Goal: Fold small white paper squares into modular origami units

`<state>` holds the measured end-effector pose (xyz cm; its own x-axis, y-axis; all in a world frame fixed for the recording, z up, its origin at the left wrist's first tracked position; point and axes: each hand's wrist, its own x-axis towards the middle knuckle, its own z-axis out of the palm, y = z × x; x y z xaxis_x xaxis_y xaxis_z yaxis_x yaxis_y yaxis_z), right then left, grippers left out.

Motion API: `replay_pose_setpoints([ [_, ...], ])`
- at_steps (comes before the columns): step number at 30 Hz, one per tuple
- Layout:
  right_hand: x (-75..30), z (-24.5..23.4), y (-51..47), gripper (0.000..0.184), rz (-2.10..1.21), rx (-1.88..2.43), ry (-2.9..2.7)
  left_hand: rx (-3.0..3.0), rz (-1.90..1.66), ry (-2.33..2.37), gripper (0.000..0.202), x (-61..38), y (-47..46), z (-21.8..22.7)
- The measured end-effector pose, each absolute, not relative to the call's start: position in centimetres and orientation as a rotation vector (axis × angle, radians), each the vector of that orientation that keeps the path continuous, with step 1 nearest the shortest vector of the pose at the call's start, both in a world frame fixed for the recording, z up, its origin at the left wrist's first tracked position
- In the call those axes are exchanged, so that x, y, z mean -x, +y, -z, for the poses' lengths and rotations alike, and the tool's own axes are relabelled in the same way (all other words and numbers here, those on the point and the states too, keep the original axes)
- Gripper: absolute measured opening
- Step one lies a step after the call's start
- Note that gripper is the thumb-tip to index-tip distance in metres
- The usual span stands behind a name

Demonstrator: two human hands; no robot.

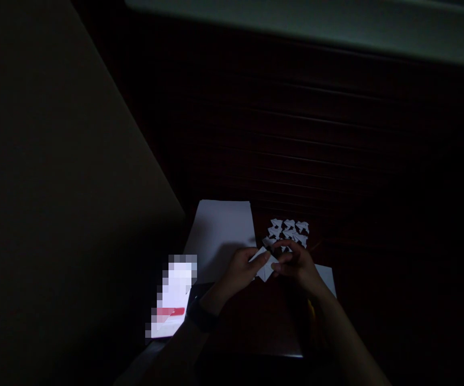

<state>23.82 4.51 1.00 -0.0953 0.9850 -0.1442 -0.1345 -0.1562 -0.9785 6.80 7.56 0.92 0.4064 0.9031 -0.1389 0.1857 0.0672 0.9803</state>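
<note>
Pinching a small folded paper (266, 266) between their fingertips, the left hand (240, 269) and right hand (298, 266) both grip it just above the dark desk (264, 321); a cluster of folded pieces (289, 231) lies just beyond, so several look done; a blank sheet (219, 228) beside them lies unfolded; a lit screen (173, 297) glows at left; nothing blocks the hands, though darkness hides the rest.

A dark, broad band (202, 316), like a watch strap, sits snug on the wrist behind the left hand (242, 271). Both forearms (336, 327) are bare. The dim light hides any finer marking.
</note>
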Motion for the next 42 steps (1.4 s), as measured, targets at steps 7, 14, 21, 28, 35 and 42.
replay_pose_setpoints([
  [7,-23.6,-1.4,4.5,0.045,-1.468,1.129,-1.016,-1.531,-0.85,1.068,0.033,-7.2,7.6,-0.2],
  [14,-23.3,-0.5,4.8,0.042,-1.28,1.214,-1.018,-1.469,-0.946,1.21,0.038,-7.2,7.9,0.2],
  [21,-23.1,0.4,4.9,0.036,-1.352,1.178,-0.955,-1.227,-0.86,1.048,0.04,-7.1,7.6,0.0],
  [28,-22.8,0.0,4.7,0.029,-1.386,1.154,-0.908,-1.11,-0.853,0.955,0.04,-7.3,7.6,-0.3],
  [35,-22.6,0.3,4.7,0.028,-1.335,1.223,-1.017,-1.078,-0.876,0.947,0.038,-7.4,7.6,-0.3],
  [42,-23.1,0.6,5.0,0.026,-1.277,1.282,-1.035,-1.038,-0.809,0.815,0.036,-6.8,7.4,-0.6],
])
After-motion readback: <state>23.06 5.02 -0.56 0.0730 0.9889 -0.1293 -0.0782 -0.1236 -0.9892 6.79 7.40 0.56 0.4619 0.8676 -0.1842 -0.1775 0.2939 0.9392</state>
